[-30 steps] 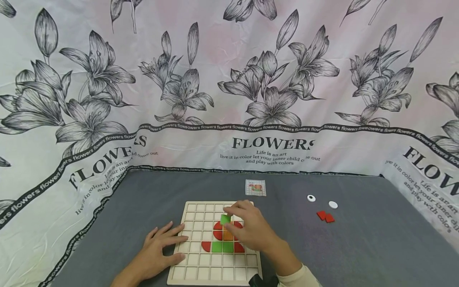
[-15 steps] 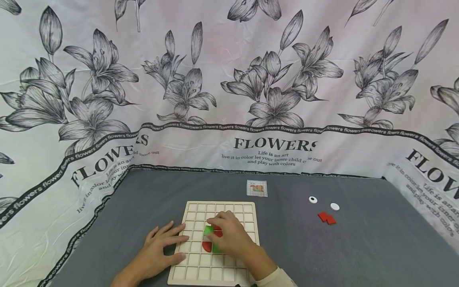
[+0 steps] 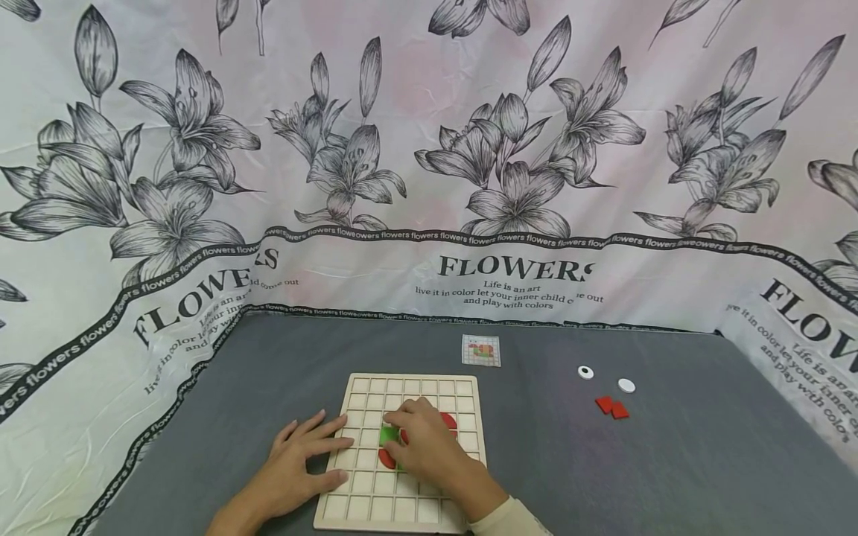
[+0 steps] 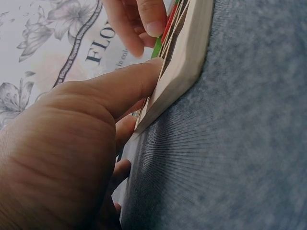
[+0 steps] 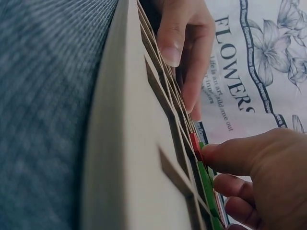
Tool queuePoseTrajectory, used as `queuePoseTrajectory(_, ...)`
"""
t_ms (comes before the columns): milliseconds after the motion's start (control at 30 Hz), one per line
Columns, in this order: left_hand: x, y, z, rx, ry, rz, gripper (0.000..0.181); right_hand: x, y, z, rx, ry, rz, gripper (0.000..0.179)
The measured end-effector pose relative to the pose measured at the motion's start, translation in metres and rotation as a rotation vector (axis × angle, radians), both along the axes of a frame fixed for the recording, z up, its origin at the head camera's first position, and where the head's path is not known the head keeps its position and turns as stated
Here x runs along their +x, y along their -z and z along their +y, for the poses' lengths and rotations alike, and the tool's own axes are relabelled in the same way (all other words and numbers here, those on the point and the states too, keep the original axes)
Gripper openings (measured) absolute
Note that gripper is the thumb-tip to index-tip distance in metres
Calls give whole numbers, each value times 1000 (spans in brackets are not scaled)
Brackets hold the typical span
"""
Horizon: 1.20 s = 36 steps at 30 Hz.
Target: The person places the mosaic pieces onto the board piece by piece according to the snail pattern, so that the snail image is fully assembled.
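A pale wooden grid board (image 3: 382, 509) lies on the grey cloth. My right hand (image 3: 429, 450) reaches over its middle and pinches a green square tile (image 3: 388, 435) between thumb and fingers, down at a cell. Just below that tile sits a red rounded piece (image 3: 386, 458); more red pieces (image 3: 449, 423) show beyond the knuckles, and the hand covers the rest of the coloured group. In the right wrist view another green tile (image 5: 206, 184) lies under the fingers. My left hand (image 3: 288, 469) is spread, its fingertips and thumb resting on the board's left edge.
Behind the board lies a small printed picture card (image 3: 481, 351). Off to the right are a white disc with a black dot (image 3: 586, 372), a plain white disc (image 3: 626, 385) and two red tiles (image 3: 612, 407). A flower-printed curtain (image 3: 415, 186) rises at the back.
The right hand has carried the green tile leftward and down to a cell above the red rounded piece, and has barely moved over the last half second. The left hand stays in place.
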<state>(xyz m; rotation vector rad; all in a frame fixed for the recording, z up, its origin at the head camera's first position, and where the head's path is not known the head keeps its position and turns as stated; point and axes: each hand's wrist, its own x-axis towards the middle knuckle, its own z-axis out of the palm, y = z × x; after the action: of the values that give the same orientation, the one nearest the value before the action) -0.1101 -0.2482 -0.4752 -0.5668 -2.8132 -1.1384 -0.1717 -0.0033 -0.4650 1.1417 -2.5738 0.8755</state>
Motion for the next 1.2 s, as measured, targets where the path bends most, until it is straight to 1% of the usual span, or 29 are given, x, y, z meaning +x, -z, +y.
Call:
queuePoseTrajectory(100,-1,1,0,-4,-13,-5,43,0,0,0,-6,-1,14,27)
queuePoseTrajectory(233,-2,2,0,-10,-20,-3,43,1,0,1,4,8,11,25)
queuePoseTrajectory(400,-1,1,0,-7,-21,-3,43,1,0,1,10,23,10,23)
queuePoseTrajectory(567,-1,0,1,-9,-18,7,43,1,0,1,5,17,26,21)
queuePoseTrajectory(767,-1,1,0,-10,-32,-12,44,0,0,1,7,6,49,20)
queuePoseTrajectory(933,-1,1,0,-24,-34,-22,45,0,0,1,-15,2,55,20)
queuePoseTrajectory(1067,-1,0,0,-17,-24,-27,46,0,-8,8,-72,16,25,22)
queuePoseTrajectory(1200,-2,-1,0,-13,-18,-42,46,0,-26,26,-179,32,-22,21)
